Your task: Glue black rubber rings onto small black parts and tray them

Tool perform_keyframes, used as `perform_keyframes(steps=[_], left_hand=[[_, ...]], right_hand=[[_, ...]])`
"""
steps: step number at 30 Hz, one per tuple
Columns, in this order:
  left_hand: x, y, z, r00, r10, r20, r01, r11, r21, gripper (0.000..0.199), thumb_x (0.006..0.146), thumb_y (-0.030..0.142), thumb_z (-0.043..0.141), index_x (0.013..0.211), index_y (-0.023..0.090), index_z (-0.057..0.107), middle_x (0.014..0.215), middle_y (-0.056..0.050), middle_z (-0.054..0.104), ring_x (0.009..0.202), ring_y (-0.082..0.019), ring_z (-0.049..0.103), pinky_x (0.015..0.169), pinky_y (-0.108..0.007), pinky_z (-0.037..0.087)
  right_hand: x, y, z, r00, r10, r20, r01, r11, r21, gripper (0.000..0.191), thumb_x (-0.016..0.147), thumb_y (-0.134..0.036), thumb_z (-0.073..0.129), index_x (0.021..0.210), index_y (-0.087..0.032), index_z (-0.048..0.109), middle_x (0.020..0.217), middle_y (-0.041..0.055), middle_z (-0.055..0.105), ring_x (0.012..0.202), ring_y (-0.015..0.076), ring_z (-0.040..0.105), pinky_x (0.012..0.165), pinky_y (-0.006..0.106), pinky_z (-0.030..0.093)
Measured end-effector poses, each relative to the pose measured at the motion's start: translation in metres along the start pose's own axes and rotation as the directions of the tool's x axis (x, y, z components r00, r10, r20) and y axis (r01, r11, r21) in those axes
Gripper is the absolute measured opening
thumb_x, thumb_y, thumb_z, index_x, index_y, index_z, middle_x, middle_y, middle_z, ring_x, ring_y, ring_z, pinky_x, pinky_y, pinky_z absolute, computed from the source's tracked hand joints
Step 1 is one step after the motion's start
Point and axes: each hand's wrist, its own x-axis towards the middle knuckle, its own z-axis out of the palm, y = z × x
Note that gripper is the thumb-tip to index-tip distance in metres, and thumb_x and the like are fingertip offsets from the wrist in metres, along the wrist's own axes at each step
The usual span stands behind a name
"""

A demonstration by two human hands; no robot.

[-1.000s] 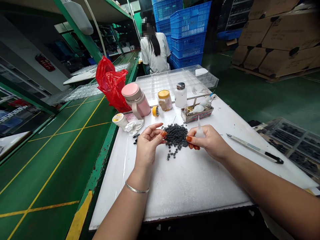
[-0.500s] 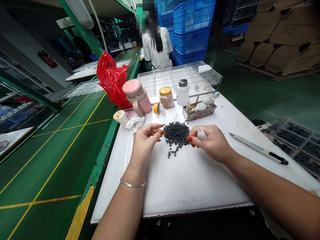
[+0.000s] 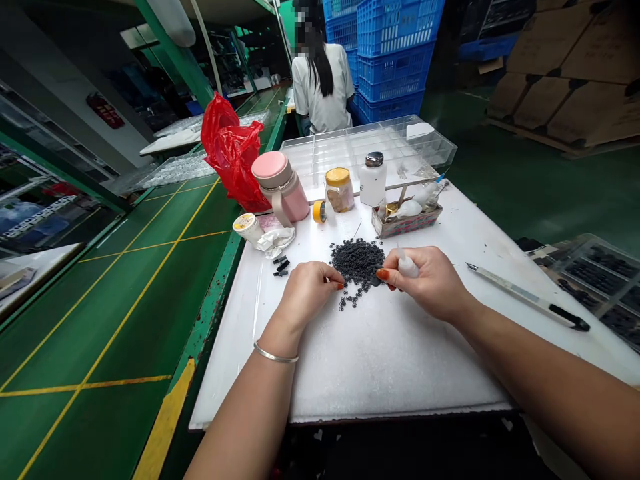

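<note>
Fingers (image 3: pixel 327 274) of the left hand (image 3: pixel 306 293) are drawn together, tips at the near-left side of the pile of small black rings (image 3: pixel 357 259); too small for us to tell if one is pinched. The right hand (image 3: pixel 434 280) is closed round a small squeeze bottle (image 3: pixel 409 267), nozzle up, and we also see a black piece (image 3: pixel 376 281) at its thumb and fingertips, right by the pile. The pile sits about mid-table, between the hands, loose rings trailing toward the near edge of the white table (image 3: pixel 390 373).

Toward the left edge we have black strips (image 3: pixel 281 266), then crumpled tissue (image 3: pixel 277 241) beside a white tub (image 3: pixel 247 227). Near the far-left corner: pink mug (image 3: pixel 293 200), red bag (image 3: pixel 233 153) behind. Going right along the far side: yellow tape roll (image 3: pixel 317 212), yellow-lidded jar (image 3: pixel 339 193), metal-capped bottle (image 3: pixel 373 185), small box (image 3: pixel 407 224) of odds and ends. Clear divided tray (image 3: pixel 325 159) at the far edge. Pen-like tool (image 3: pixel 525 295) lies slantwise near the right edge. Beyond the far edge we note a seated co-worker (image 3: pixel 325 87), back to us, beside stacked blue crates (image 3: pixel 393 80).
</note>
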Motion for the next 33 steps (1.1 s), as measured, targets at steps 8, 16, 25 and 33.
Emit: perform_keyframes(steps=[8, 16, 25, 33], left_hand=[[0.0002, 0.0040, 0.0060, 0.999, 0.046, 0.008, -0.046, 0.991, 0.123, 0.018, 0.074, 0.014, 0.063, 0.078, 0.027, 0.075, 0.083, 0.001, 0.072, 0.080, -0.021, 0.064, 0.071, -0.030, 0.044], [0.0007, 0.0010, 0.0051, 1.000, 0.024, -0.001, -0.024, 0.999, -0.028, 0.017, 0.076, 0.017, 0.061, 0.080, 0.026, 0.075, 0.082, 0.001, 0.072, 0.079, -0.020, 0.065, 0.074, -0.030, 0.046], [0.0002, 0.0074, 0.0040, 0.994, -0.074, 0.086, 0.113, 0.730, -0.674, 0.019, 0.073, 0.030, 0.071, 0.080, 0.013, 0.070, 0.074, -0.008, 0.069, 0.063, -0.015, 0.062, 0.058, -0.023, 0.050], [-0.0016, 0.0092, 0.0066, 0.985, -0.105, 0.138, 0.169, 0.417, -0.893, 0.025, 0.068, 0.025, 0.081, 0.089, 0.014, 0.074, 0.080, -0.007, 0.070, 0.068, -0.010, 0.063, 0.061, -0.017, 0.050]], right_hand=[[0.0019, 0.0000, 0.0010, 1.000, -0.030, -0.009, 0.030, 1.000, -0.002, 0.036, 0.082, -0.045, 0.061, 0.062, -0.016, 0.058, 0.055, 0.0015, 0.057, 0.052, 0.0122, 0.048, 0.052, 0.025, 0.035], [0.0012, 0.0005, 0.0009, 0.999, -0.044, -0.018, 0.044, 0.999, 0.004, 0.037, 0.083, -0.046, 0.061, 0.062, -0.016, 0.058, 0.055, 0.0012, 0.056, 0.052, 0.0119, 0.048, 0.052, 0.025, 0.035], [-0.0003, -0.0039, -0.0002, 0.999, -0.048, 0.005, 0.047, 0.998, 0.034, 0.036, 0.083, -0.046, 0.062, 0.063, -0.016, 0.059, 0.056, 0.0014, 0.058, 0.054, 0.0125, 0.050, 0.054, 0.026, 0.036], [-0.0028, -0.0075, -0.0003, 0.997, -0.075, 0.011, 0.074, 0.995, 0.068, 0.032, 0.083, -0.041, 0.061, 0.063, -0.016, 0.058, 0.056, 0.0010, 0.058, 0.053, 0.0114, 0.048, 0.052, 0.024, 0.035]])
